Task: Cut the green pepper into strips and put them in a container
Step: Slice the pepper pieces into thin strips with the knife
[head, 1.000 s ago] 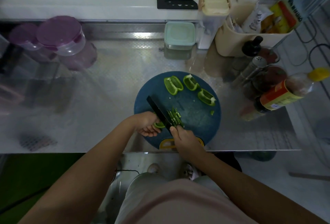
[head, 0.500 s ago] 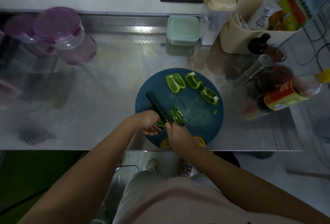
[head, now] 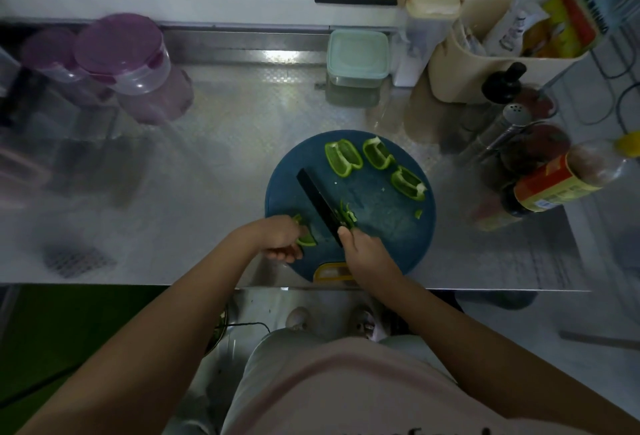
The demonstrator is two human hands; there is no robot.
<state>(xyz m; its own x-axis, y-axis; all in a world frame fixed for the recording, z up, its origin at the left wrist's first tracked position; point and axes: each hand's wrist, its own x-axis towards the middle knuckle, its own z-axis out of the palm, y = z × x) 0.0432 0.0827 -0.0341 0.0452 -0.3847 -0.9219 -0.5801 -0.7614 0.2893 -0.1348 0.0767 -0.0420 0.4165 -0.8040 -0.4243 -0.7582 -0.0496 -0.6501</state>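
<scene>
Here — knife (head: pixel 317 197); pepper piece (head: pixel 307 240); strips (head: pixel 348 215)

You cut green pepper on the round blue cutting board (head: pixel 381 226) at the counter's (head: pixel 214 164) near edge.
Your left hand (head: pixel 282 239) holds a pepper piece (head: pixel 306 240) by the board's left edge. Your right hand (head: pixel 367 254) grips the black knife (head: pixel 320 204), its blade just beside the cut strips (head: pixel 347 215). Three pepper sections (head: pixel 343 157) lie along the far edge.

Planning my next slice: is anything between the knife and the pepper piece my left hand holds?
Nothing visible: only bare cutting board separates the knife from the pepper piece in the left hand. Cut strips lie beyond the knife.
</scene>
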